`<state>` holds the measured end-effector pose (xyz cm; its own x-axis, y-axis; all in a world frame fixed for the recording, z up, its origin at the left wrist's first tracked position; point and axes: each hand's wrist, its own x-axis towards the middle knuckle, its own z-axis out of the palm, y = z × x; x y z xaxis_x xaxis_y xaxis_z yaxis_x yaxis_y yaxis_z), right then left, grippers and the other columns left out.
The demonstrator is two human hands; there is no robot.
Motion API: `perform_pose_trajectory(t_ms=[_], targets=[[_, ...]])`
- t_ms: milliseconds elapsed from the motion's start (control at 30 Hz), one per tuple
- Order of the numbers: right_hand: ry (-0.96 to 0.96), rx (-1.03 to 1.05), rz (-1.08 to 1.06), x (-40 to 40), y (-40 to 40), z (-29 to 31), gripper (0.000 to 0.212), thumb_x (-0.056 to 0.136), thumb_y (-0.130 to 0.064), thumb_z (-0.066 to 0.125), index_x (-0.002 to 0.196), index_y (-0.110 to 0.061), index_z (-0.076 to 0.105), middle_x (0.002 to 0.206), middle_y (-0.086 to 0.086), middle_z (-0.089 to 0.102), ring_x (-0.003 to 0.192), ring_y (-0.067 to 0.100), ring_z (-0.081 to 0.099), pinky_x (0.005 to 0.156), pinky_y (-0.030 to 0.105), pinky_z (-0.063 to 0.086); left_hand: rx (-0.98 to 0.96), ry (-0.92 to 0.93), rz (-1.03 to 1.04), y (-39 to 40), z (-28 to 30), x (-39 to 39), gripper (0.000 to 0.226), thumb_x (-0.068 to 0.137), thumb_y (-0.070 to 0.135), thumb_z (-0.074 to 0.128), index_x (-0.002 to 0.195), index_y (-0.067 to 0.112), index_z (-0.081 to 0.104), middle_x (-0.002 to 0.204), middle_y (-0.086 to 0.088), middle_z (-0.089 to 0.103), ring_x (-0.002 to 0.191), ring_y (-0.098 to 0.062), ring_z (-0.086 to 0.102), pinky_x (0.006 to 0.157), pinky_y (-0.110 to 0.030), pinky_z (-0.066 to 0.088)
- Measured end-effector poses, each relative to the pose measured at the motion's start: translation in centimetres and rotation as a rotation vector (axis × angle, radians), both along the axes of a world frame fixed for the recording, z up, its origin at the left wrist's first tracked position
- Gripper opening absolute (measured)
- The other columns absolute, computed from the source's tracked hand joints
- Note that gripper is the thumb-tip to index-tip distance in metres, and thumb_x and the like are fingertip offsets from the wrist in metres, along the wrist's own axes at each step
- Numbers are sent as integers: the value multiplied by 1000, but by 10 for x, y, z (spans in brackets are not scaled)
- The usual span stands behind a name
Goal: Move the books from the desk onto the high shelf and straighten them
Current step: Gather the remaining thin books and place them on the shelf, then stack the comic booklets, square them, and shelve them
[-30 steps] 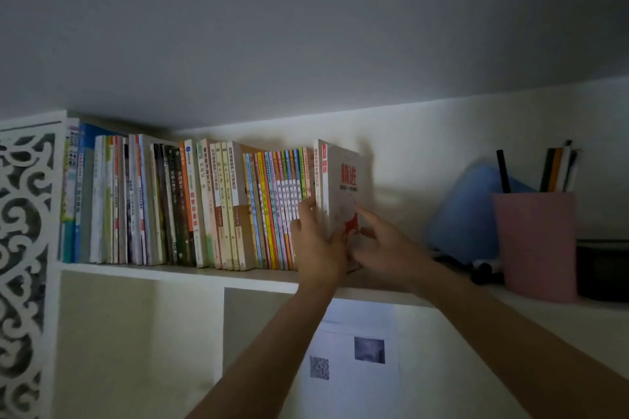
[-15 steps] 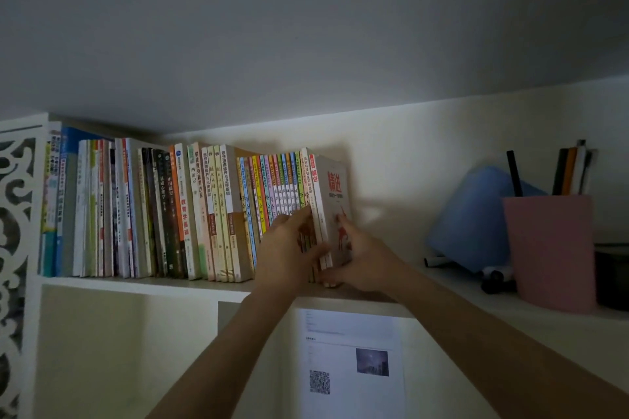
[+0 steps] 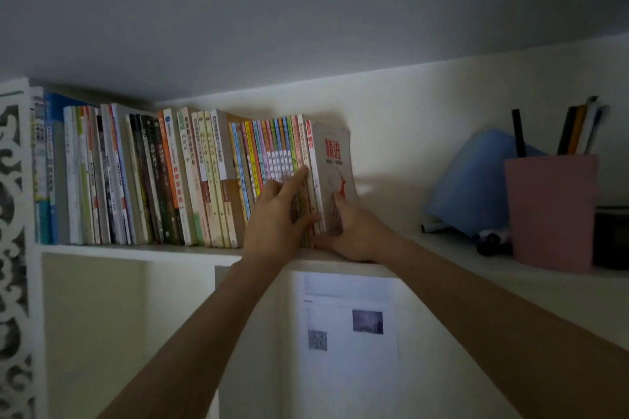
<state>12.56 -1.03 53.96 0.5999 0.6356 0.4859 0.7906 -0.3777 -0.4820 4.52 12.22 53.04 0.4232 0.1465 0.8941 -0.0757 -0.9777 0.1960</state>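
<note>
A long row of books stands upright on the high white shelf. At its right end is a grey book with red characters on its cover, leaning slightly left against the row. My right hand presses flat on that cover near its bottom. My left hand lies with straight fingers against the thin coloured spines just left of the grey book, its index finger pointing up along them.
Right of the books on the shelf are a blue cloth-like bundle, a pink cup holding pens, and a dark object at the edge. A printed sheet hangs below. A carved white panel bounds the left.
The grey book and its neighbours have been pushed left into the row and stand closer together. Both hands moved left with them and sit lower on the books.
</note>
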Motion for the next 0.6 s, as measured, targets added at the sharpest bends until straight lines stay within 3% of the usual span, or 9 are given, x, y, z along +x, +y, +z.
perform_pose_trajectory(t_ms=[100,167,233,300,400,500,600], targets=[[-225,-52,-46,-25,-21,-15,36,94,-40,54,117,-15,62,108,8,67,94,23,63,84,41,55,39,-124,-30,-9,-24,-20,33,84,10,69,117,12,66,101,-9,59,88,-26,60,73,-30,48],[-576,100,-58,-43,-42,-40,27,92,-29,50,98,-12,71,96,8,69,85,27,64,78,42,54,96,-215,-35,-23,-53,-38,18,85,6,65,101,8,71,98,-10,62,89,-26,60,76,-29,46],[-798,260,-13,-57,-66,-79,17,86,-15,57,93,-10,72,98,8,70,94,28,65,89,43,52,124,-232,-50,-41,-90,-55,13,86,7,61,97,5,69,98,-10,64,93,-26,58,80,-29,44],[-847,220,16,-63,-90,-128,15,82,-10,61,92,-13,72,106,4,69,106,26,62,101,35,42,157,-177,-86,-59,-131,-67,14,86,8,58,96,4,68,97,-11,65,91,-27,57,81,-28,42],[-583,-45,-14,-55,-120,-212,22,80,-13,60,98,-18,71,114,0,65,103,22,62,92,30,42,80,86,-95,-74,-206,-68,19,83,10,62,102,9,65,98,-8,63,90,-24,56,80,-25,39],[-223,-249,-71,-40,-151,-298,23,83,-15,60,104,-20,69,116,1,61,100,23,62,86,37,50,-212,355,-140,-81,-292,-60,27,82,13,65,108,16,61,98,-2,58,89,-19,56,81,-30,46],[92,-328,-173,-34,-178,-388,28,88,-13,58,116,-16,63,121,3,56,107,21,57,93,36,47,-526,658,-135,-89,-385,-54,31,83,14,67,112,13,60,101,-3,60,87,-16,56,87,-38,51]])
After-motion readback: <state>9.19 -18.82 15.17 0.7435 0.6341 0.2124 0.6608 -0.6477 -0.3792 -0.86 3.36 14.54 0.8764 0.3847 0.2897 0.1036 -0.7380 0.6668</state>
